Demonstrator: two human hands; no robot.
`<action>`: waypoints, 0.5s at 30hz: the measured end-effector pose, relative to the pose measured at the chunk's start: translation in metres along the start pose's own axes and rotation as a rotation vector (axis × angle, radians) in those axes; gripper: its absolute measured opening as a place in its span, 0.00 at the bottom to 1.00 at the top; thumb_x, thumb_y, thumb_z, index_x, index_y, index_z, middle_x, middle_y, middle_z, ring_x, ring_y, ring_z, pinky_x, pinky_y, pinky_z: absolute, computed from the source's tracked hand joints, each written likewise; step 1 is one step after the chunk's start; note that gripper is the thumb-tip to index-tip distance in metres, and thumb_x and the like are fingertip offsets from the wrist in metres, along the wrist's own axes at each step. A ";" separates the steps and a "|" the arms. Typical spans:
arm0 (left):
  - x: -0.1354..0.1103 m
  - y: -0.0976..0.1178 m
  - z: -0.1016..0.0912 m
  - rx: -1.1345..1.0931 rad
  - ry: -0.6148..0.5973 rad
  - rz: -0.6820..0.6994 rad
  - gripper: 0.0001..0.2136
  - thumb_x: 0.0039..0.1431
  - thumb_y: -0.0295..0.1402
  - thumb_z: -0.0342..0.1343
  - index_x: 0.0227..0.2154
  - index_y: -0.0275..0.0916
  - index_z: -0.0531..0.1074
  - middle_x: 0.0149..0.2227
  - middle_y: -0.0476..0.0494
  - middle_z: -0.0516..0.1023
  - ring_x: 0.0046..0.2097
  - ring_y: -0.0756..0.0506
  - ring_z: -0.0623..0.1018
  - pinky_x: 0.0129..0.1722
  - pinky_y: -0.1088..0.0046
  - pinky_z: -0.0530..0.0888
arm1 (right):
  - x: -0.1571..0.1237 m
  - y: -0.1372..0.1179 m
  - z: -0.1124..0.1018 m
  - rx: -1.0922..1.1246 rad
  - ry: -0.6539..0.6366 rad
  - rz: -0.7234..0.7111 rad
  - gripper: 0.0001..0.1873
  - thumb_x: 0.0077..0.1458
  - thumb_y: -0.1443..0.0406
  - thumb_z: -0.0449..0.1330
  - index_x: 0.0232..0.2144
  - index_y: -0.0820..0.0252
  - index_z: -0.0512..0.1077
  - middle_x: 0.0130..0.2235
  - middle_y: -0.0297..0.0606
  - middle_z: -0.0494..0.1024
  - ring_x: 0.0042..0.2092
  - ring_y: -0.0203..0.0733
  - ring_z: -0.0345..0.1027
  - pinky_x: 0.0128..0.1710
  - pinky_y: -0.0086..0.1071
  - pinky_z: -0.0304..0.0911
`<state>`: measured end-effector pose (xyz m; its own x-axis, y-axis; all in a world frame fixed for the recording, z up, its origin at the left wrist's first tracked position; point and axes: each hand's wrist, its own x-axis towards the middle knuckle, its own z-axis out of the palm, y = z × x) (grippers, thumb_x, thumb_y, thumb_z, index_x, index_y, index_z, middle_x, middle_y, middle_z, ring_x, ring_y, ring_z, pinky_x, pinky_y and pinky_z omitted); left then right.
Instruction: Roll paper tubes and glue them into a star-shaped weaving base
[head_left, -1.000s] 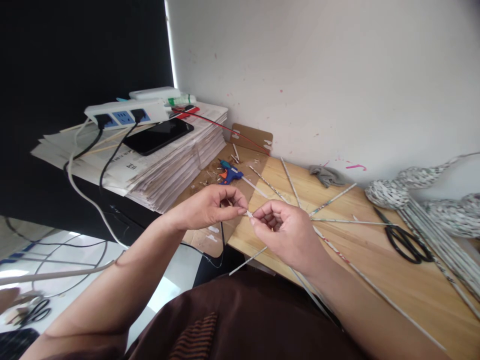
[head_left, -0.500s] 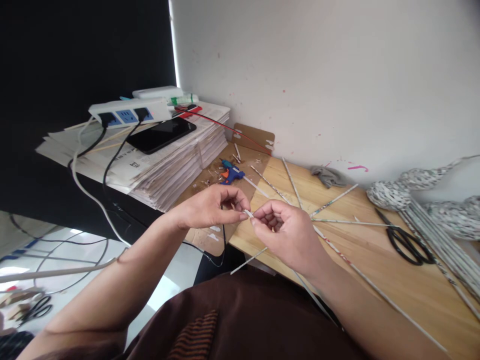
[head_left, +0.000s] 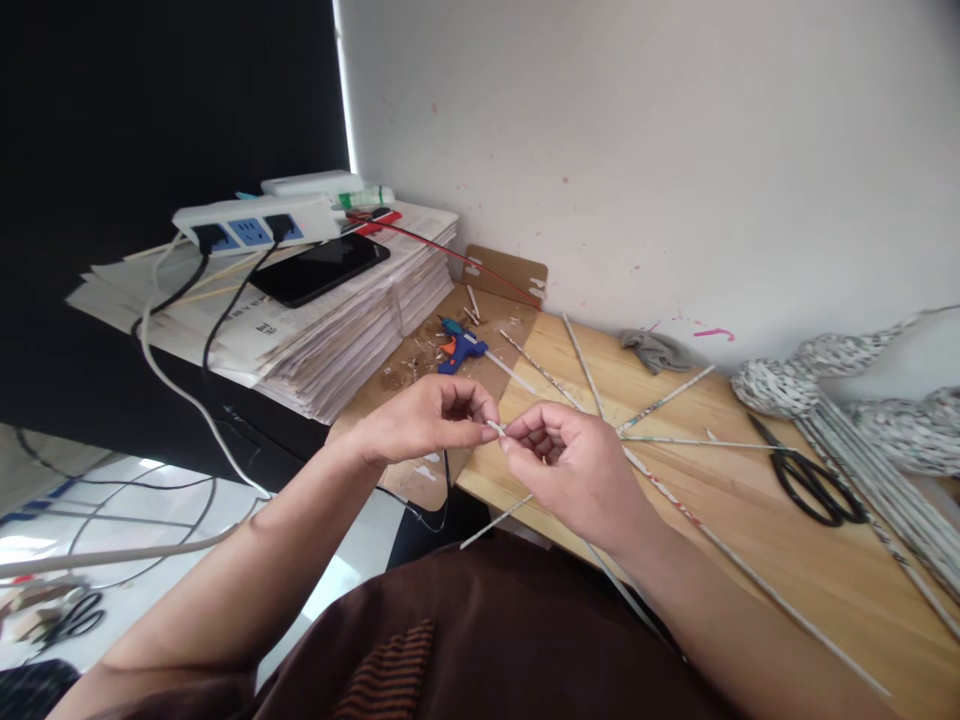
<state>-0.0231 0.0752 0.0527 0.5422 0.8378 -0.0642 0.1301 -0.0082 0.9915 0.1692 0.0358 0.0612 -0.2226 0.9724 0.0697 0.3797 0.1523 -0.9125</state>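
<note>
My left hand [head_left: 427, 420] and my right hand [head_left: 577, 475] meet above the table's front edge. Between their fingertips is a small white paper piece [head_left: 496, 428], pinched from both sides; most of it is hidden by the fingers. Beneath and behind my right hand, several thin rolled-paper sticks [head_left: 667, 400] fan out across the wooden table [head_left: 750, 530]. Their meeting point is largely covered by that hand. Past my left hand, a blue glue gun [head_left: 466, 346] lies on a brown board [head_left: 375, 385] among scraps.
Left, a stack of newspapers [head_left: 390, 320] carries a black phone [head_left: 322, 268] and a power strip [head_left: 255, 225] with trailing cords. Black-handled scissors [head_left: 814, 485], bundled paper sticks [head_left: 885, 500] and woven paper pieces [head_left: 776, 385] lie at right. A grey cloth [head_left: 656, 352] rests by the wall.
Both hands keep their pinch on the white piece, which has turned slightly in the fingertips. The view has shifted a little; the surroundings look the same.
</note>
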 end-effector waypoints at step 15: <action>0.003 0.001 0.002 -0.072 -0.054 -0.092 0.07 0.49 0.32 0.62 0.30 0.36 0.72 0.27 0.51 0.72 0.29 0.53 0.70 0.29 0.78 0.65 | 0.000 0.001 -0.002 0.012 -0.040 0.024 0.02 0.47 0.66 0.60 0.27 0.59 0.73 0.25 0.33 0.75 0.26 0.33 0.67 0.26 0.27 0.64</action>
<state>-0.0198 0.0771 0.0531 0.5749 0.8025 -0.1595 0.1225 0.1084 0.9865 0.1713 0.0359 0.0607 -0.2493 0.9679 0.0322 0.3745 0.1270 -0.9185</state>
